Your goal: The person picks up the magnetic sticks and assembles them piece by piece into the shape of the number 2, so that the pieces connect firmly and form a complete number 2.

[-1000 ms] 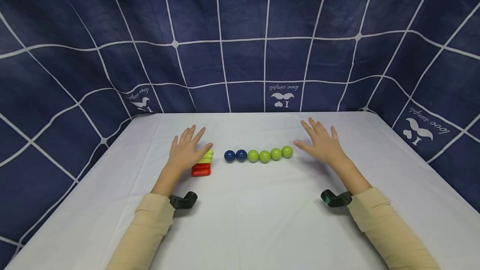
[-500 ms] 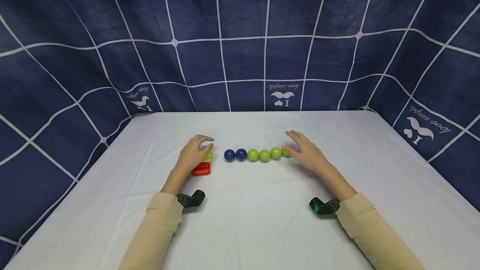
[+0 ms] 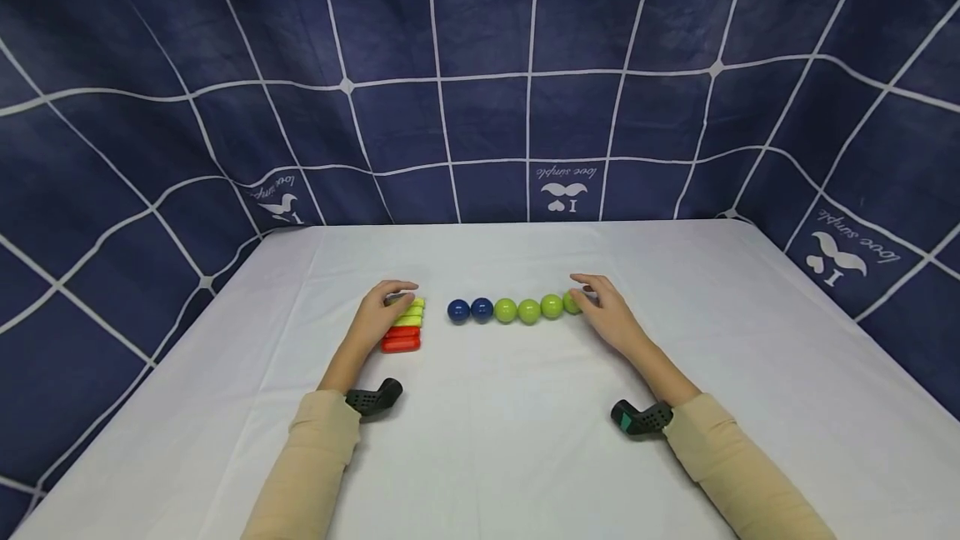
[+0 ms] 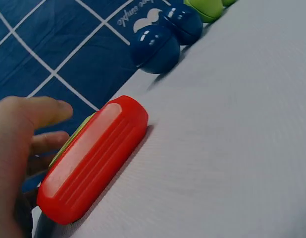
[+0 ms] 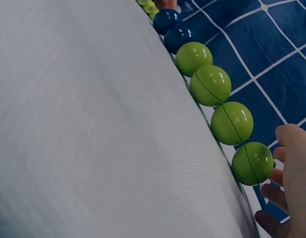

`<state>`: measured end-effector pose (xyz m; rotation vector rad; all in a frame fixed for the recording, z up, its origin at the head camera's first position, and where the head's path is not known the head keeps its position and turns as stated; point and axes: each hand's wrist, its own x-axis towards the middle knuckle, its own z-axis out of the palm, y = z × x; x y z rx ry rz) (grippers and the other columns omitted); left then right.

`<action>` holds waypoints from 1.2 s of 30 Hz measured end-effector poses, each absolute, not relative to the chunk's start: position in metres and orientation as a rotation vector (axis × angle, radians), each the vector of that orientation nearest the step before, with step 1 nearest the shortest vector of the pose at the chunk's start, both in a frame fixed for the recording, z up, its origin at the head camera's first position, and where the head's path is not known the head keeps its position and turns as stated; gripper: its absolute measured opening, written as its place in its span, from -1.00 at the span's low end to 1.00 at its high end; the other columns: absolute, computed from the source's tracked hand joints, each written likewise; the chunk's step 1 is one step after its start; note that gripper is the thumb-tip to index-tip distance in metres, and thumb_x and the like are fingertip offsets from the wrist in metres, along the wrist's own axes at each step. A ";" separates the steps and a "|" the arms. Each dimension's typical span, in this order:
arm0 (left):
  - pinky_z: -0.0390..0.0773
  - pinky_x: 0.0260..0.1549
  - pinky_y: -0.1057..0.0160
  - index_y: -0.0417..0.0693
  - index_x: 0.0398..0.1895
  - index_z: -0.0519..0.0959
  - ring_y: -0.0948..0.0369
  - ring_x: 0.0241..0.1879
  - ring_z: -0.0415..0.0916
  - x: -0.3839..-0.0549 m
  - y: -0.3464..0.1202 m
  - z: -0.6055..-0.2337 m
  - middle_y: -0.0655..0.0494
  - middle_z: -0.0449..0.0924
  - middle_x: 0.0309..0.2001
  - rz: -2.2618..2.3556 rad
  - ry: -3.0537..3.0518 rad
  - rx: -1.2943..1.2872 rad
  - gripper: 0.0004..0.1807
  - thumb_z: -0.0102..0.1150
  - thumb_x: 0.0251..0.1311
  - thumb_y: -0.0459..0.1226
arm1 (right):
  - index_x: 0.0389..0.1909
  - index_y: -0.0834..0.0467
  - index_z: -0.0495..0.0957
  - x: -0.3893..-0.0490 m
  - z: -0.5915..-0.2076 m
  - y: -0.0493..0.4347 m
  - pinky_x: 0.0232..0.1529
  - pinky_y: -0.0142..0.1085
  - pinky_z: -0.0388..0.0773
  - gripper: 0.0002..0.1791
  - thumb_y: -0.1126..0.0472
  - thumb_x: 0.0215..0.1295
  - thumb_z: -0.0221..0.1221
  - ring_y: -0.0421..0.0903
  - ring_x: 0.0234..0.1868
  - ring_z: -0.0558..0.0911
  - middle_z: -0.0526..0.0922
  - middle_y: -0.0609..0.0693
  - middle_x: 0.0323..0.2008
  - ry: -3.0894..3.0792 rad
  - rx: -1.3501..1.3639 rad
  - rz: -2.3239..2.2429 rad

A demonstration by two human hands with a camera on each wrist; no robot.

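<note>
Navy cloth (image 3: 483,119) is hanging behind the table (image 3: 480,448). Balls (image 3: 528,312) are lying between the left hand (image 3: 372,316), beside the blocks (image 3: 406,332), and the right hand (image 3: 613,316); both are curving loosely, fingers parted, contact uncertain.

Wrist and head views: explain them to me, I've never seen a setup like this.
There is no robot here, just a person's bare hands. The head view comes from a camera worn on the head, looking forward and down. The two wrist views come from cameras on the wrists, presumably the black gadgets, each watching its own hand.

On a white cloth, two blue balls and four green balls form a row. To their left lie red bars and yellow bars.

The left hand is at the bars; the right hand is at the last green ball. Nothing is lifted, and I can't tell whether either hand grips anything.
</note>
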<state>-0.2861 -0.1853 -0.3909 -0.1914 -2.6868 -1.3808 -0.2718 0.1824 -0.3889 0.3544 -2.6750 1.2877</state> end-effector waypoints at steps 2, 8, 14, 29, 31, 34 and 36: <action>0.19 0.22 -0.01 -0.11 0.07 0.47 -0.01 0.20 0.26 -0.287 -0.187 -0.393 -0.12 0.35 0.16 -1.365 -2.703 -0.172 -0.65 -0.03 0.26 -0.19 | 0.21 0.16 0.31 -0.273 -0.391 0.183 0.22 0.03 0.23 -0.51 0.00 0.34 -0.04 0.14 0.21 0.31 0.30 0.18 0.20 -2.657 0.362 1.313; 0.14 0.24 -0.03 -0.17 0.07 0.46 -0.03 0.24 0.19 -0.289 -0.190 -0.397 -0.15 0.32 0.18 -1.225 -2.775 -0.165 -0.62 -0.07 0.27 -0.17 | 0.19 0.19 0.32 -0.274 -0.397 0.184 0.18 0.02 0.28 -0.52 0.05 0.31 0.01 0.14 0.16 0.36 0.33 0.20 0.16 -2.656 0.386 1.297; 0.11 0.23 -0.08 -0.21 0.05 0.47 -0.06 0.25 0.13 -0.288 -0.189 -0.398 -0.16 0.28 0.20 -1.110 -2.842 -0.136 -0.58 -0.12 0.27 -0.12 | 0.20 0.20 0.31 -0.273 -0.400 0.185 0.19 0.03 0.25 -0.49 0.04 0.29 0.05 0.13 0.16 0.37 0.34 0.20 0.15 -2.706 0.428 1.210; 0.23 0.18 -0.01 -0.25 0.00 0.45 -0.03 0.11 0.28 -0.287 -0.188 -0.394 -0.17 0.34 0.12 -1.210 -2.811 -0.050 -0.60 -0.05 0.25 -0.14 | 0.23 0.20 0.26 -0.275 -0.403 0.187 0.25 0.06 0.17 -0.47 0.09 0.28 0.06 0.18 0.24 0.29 0.32 0.24 0.18 -2.751 0.469 1.119; 0.25 0.15 0.01 -0.24 0.00 0.45 -0.02 0.08 0.30 -0.287 -0.187 -0.394 -0.17 0.37 0.09 -1.219 -2.777 -0.045 -0.61 -0.03 0.25 -0.14 | 0.23 0.20 0.26 -0.275 -0.403 0.187 0.25 0.06 0.16 -0.47 0.09 0.28 0.06 0.18 0.24 0.29 0.32 0.25 0.18 -2.748 0.475 1.121; 0.30 0.06 0.06 -0.21 -0.03 0.49 0.02 0.01 0.31 -0.285 -0.183 -0.392 -0.13 0.44 0.01 -1.213 -2.674 -0.075 -0.63 0.03 0.23 -0.13 | 0.23 0.20 0.26 -0.275 -0.404 0.187 0.25 0.06 0.16 -0.47 0.10 0.28 0.06 0.18 0.24 0.30 0.32 0.25 0.18 -2.744 0.479 1.127; 0.32 -0.08 0.15 -0.16 -0.05 0.52 0.08 -0.10 0.31 -0.284 -0.177 -0.388 -0.08 0.49 -0.06 -1.211 -2.595 -0.099 -0.64 0.07 0.21 -0.10 | 0.22 0.21 0.26 -0.275 -0.403 0.186 0.25 0.06 0.16 -0.47 0.11 0.28 0.06 0.18 0.24 0.30 0.33 0.25 0.17 -2.742 0.480 1.127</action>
